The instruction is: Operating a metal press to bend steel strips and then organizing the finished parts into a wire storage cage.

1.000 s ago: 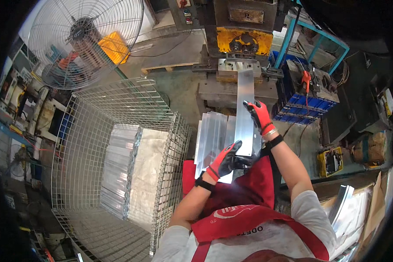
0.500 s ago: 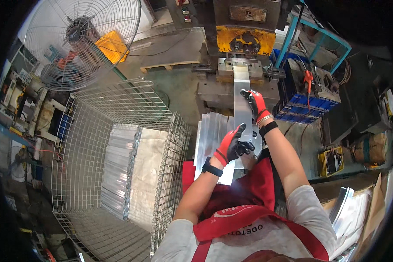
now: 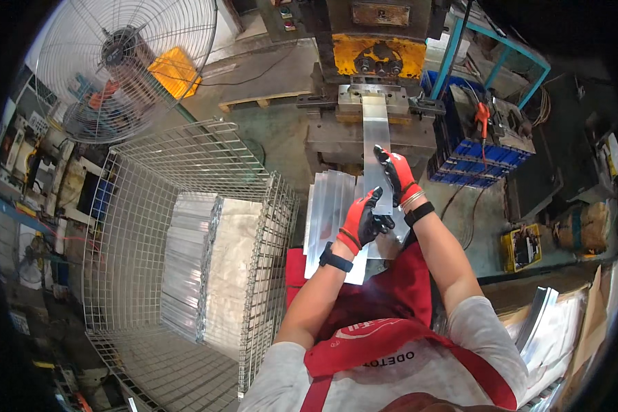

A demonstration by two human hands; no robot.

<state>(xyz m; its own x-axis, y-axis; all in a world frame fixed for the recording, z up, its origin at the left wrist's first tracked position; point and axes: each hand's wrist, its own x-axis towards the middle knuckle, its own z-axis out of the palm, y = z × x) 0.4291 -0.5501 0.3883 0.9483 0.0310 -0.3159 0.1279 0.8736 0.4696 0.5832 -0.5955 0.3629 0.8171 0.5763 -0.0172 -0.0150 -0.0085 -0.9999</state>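
Observation:
A long flat metal strip runs from the die block of a press toward me, its far end lying on the block. My left hand, in a red and black glove, closes at the strip's near end, thumb on the left edge and fingers by the end edge. Along the strip's right edge, my gloved right hand grips it, fingertips pointing to the press. Below and to the left, a stack of similar metal strips lies in front of me, partly covered by my left hand and wrist.
At left stands a wire mesh cage holding stacked metal strips and a pale sheet. A large fan rises behind it. Blue crates are right of the press, a yellow bin farther right, and a cardboard box near lower right.
My right hand has slid a little nearer to me along the strip's edge. The left hand stays at the near end. The whole view has shifted slightly.

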